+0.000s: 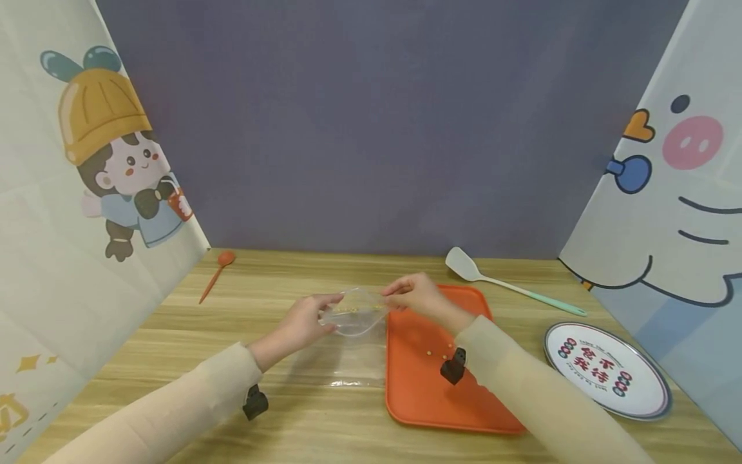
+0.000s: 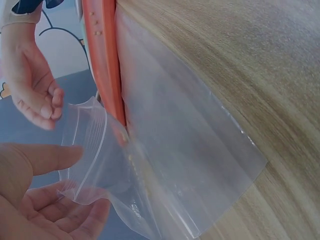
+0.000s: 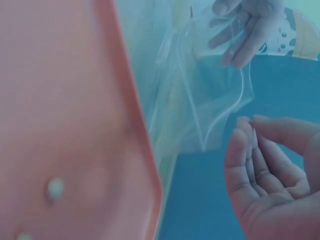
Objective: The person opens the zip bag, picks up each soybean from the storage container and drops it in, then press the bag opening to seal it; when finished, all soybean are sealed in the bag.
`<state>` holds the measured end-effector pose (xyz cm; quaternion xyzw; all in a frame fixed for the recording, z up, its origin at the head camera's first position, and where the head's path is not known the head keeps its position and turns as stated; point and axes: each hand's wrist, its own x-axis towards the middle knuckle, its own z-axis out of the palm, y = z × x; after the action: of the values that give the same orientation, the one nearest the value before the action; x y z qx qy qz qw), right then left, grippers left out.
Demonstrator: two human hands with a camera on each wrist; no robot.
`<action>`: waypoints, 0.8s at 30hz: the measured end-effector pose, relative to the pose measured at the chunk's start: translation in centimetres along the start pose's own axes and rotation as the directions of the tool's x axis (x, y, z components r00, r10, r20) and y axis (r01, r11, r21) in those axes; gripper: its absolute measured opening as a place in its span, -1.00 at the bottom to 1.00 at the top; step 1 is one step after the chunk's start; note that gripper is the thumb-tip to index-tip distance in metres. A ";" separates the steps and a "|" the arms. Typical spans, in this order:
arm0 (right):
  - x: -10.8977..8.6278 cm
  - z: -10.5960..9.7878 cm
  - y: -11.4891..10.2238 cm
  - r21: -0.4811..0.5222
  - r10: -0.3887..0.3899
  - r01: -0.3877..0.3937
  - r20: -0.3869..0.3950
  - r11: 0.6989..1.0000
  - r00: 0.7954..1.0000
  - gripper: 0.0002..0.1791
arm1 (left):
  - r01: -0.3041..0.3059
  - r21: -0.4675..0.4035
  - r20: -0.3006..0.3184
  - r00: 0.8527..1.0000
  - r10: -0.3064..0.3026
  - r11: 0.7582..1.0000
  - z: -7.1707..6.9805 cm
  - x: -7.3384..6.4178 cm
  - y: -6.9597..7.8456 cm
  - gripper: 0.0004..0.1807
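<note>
Below, wood-grain table [image 1: 284,412], transparent bag [image 1: 358,357] beside orange tray [image 1: 426,399], grey-purple backdrop [image 1: 371,129] behind

Head view faces forward-down — nearer wrist views share the bag [image 2: 167,135].

Clear plastic zip bag [image 1: 356,345]: left of orange rectangular tray [image 1: 417,390].
White round plate [image 1: 608,370]: right of tray.
White-and-mint spatula [image 1: 505,284]: behind both.
</note>
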<state>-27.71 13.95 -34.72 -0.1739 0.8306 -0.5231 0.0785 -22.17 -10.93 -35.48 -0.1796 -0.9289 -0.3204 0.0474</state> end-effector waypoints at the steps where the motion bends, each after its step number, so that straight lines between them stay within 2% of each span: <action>1: -0.2 -0.3 0.3 -0.004 0.000 0.000 0.014 1.000 1.000 -0.77 | 0.006 -0.004 0.003 1.000 -0.006 1.000 0.0 0.0 0.0 -0.33; 8: -2.2 -3.0 2.4 -0.130 0.048 -0.026 0.164 0.991 0.985 -0.72 | 0.012 0.003 0.013 1.000 -0.012 1.000 -0.1 0.0 0.2 -0.32; 12: -2.8 -4.0 3.5 -0.147 0.060 -0.028 0.220 0.989 0.974 -0.70 | 0.016 -0.005 0.014 1.000 -0.016 1.000 -0.1 0.0 0.2 -0.32; 18: -3.6 -4.9 4.9 -0.199 0.073 -0.016 0.286 0.980 0.956 -0.72 | 0.026 -0.010 0.016 1.000 -0.026 1.000 -0.1 -0.1 0.2 -0.33; 24: -4.0 -4.9 5.7 -0.230 0.058 0.025 0.346 0.973 0.936 -0.74 | 0.027 0.003 0.014 1.000 -0.027 1.000 -0.1 0.0 0.2 -0.33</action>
<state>-26.69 21.82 -37.88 -0.2652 0.8600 -0.3829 0.2087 -22.06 -10.84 -35.30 -0.1694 -0.9320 -0.3183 0.0367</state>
